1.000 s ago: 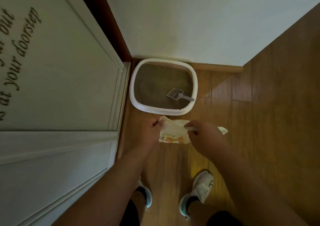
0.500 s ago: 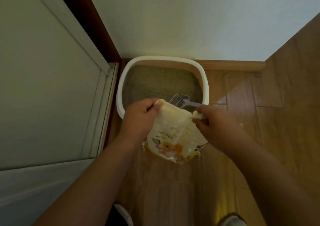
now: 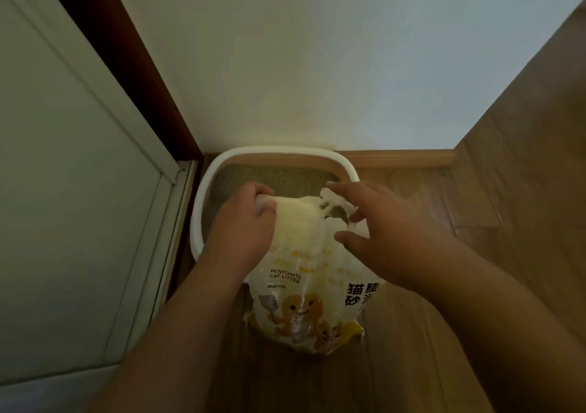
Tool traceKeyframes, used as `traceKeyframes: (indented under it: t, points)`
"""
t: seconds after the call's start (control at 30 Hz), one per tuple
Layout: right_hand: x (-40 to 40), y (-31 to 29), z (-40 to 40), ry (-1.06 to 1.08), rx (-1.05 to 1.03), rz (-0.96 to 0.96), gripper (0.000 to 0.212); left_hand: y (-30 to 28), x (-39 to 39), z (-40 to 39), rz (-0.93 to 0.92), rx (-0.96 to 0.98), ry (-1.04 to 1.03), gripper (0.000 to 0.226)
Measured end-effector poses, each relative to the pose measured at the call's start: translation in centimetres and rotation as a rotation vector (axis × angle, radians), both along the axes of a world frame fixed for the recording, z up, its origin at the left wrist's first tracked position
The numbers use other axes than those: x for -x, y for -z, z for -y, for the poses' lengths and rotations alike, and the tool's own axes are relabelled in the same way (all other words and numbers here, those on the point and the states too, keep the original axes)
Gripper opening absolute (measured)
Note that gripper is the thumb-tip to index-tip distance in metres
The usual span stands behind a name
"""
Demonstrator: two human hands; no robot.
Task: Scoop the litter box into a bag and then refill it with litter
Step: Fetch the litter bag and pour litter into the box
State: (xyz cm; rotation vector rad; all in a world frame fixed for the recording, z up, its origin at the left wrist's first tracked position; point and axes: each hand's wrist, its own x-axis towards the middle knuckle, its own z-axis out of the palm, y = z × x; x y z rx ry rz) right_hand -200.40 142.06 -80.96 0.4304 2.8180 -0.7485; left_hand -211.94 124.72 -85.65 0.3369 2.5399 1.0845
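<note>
A white-rimmed litter box (image 3: pixel 203 197) with greyish litter (image 3: pixel 279 178) sits on the floor against the wall. In front of it hangs a white and yellow cat litter bag (image 3: pixel 304 292) printed "BENTONITE CAT LITTER". My left hand (image 3: pixel 244 228) grips the bag's top left corner. My right hand (image 3: pixel 390 232) hovers at the bag's top right with fingers spread, touching the torn edge but not closed on it. The scoop seen earlier is hidden behind the bag and hands.
A white wall (image 3: pixel 317 64) stands just behind the box. A white panelled door (image 3: pixel 63 190) with a dark wood frame (image 3: pixel 126 64) is close on the left. Wooden floor (image 3: pixel 507 222) stretches to the right, with a baseboard (image 3: pixel 399 157) along the wall.
The view has come closer to the box. The bag has dropped lower and unfolded, showing its print. My right hand has let go of the bag's edge and spread its fingers.
</note>
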Motion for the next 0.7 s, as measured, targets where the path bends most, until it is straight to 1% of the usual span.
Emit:
traceKeyframes:
  t: [0.1,0.17,0.3,0.4,0.5,0.57,0.63,0.7]
  points:
    - [-0.9,0.5,-0.6,-0.048,-0.062,0.057,0.081,0.1,-0.4,-0.7,-0.072,-0.035,0.045,0.033]
    - [-1.1,1.2,-1.1,-0.041,-0.067,0.097,0.086,0.2,-0.4,-1.3,-0.14,-0.016,0.093,0.038]
    - [-1.0,1.9,-2.2,-0.026,-0.073,0.1,0.085,0.0,-1.3,-2.8,-0.261,0.037,0.227,0.025]
    - [-1.3,2.3,-3.2,-0.01,-0.1,0.108,0.084,0.2,-2.5,-3.8,-0.293,0.074,0.349,0.027]
    - [-1.7,2.9,-4.4,0.009,-0.156,0.143,0.075,0.7,-3.1,-4.1,-0.269,0.096,0.467,0.032]
    - [-1.7,3.1,-5.1,0.036,-0.173,0.198,0.067,1.1,-3.4,-4.4,-0.301,0.114,0.531,0.038]
    - [-1.5,3.2,-5.4,0.077,-0.126,0.255,0.059,1.3,-3.7,-4.7,-0.33,0.141,0.524,0.043]
    - [-1.2,3.2,-5.3,0.088,-0.101,0.294,0.055,1.4,-3.8,-4.9,-0.359,0.153,0.497,0.04]
